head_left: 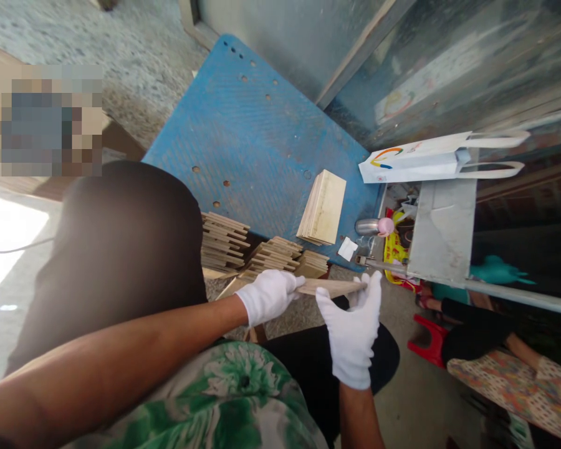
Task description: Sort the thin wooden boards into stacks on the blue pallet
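Both hands wear white gloves. My left hand (270, 297) pinches one end of a thin, flat wooden board (330, 287) in front of my body. At the board's other end is my right hand (353, 337), with the thumb along the near side and the fingers around the far end. Just beyond my hands, several stacks of similar thin boards (275, 254) stand at the edge of a blue plastic platform (257, 137). A neat stack of pale wooden boards (326, 209) rests on the platform itself.
A silver bottle with a pink cap (369, 226) and a white paper scrap (347, 249) lie near the platform's right side. Beyond are a white paper bag (416, 159) and a metal box (444, 231). At right, another person (509, 368) sits by a red stool (427, 342).
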A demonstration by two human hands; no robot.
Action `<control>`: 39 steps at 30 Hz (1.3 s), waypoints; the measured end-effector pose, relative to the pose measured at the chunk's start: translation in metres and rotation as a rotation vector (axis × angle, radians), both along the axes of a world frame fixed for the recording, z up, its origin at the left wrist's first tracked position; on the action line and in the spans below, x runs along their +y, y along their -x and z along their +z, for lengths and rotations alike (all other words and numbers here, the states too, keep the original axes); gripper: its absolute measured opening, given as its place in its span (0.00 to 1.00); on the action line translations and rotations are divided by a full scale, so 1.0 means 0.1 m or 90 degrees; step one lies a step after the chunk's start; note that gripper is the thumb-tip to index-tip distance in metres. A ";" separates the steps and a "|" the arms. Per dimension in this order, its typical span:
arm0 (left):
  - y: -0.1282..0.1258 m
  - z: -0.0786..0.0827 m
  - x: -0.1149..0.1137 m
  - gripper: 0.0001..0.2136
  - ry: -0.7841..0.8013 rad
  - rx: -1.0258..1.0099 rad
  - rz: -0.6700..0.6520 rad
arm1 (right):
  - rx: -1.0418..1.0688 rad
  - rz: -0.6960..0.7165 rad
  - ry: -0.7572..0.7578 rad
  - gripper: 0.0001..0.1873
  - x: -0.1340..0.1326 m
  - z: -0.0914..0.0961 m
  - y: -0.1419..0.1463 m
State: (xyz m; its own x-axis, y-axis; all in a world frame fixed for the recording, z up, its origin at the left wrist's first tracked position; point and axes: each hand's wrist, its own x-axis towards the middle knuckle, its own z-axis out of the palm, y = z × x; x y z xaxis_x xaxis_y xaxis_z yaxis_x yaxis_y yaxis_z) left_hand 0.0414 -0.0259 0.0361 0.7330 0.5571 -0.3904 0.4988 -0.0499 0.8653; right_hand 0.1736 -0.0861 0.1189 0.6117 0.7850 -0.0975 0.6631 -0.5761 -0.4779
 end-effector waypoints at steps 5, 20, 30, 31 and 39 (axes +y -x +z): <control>0.00 -0.04 0.07 0.14 0.166 0.041 0.071 | 0.118 -0.017 0.068 0.61 -0.03 -0.43 -0.04; -0.01 -0.03 0.23 0.20 0.442 -0.184 0.335 | 0.073 0.102 0.074 0.62 0.08 -1.04 0.22; 0.02 -0.01 0.24 0.20 0.165 0.031 0.236 | -0.005 0.043 0.232 0.67 1.18 -0.91 -0.36; 0.01 -0.05 0.19 0.20 0.167 0.039 0.230 | -0.012 0.043 0.244 0.67 1.31 -0.92 -0.44; -0.04 -0.24 -0.03 0.21 0.169 0.057 0.229 | -0.095 0.010 0.346 0.69 1.98 -1.17 -0.80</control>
State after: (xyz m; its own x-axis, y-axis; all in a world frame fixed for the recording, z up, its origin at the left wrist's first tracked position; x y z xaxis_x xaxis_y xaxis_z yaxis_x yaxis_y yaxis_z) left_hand 0.0457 -0.0288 0.0120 0.4687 0.6421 -0.6067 0.5171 0.3574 0.7778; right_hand 0.2531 0.1118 0.0022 0.6386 0.6550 -0.4039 0.7112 -0.7028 -0.0152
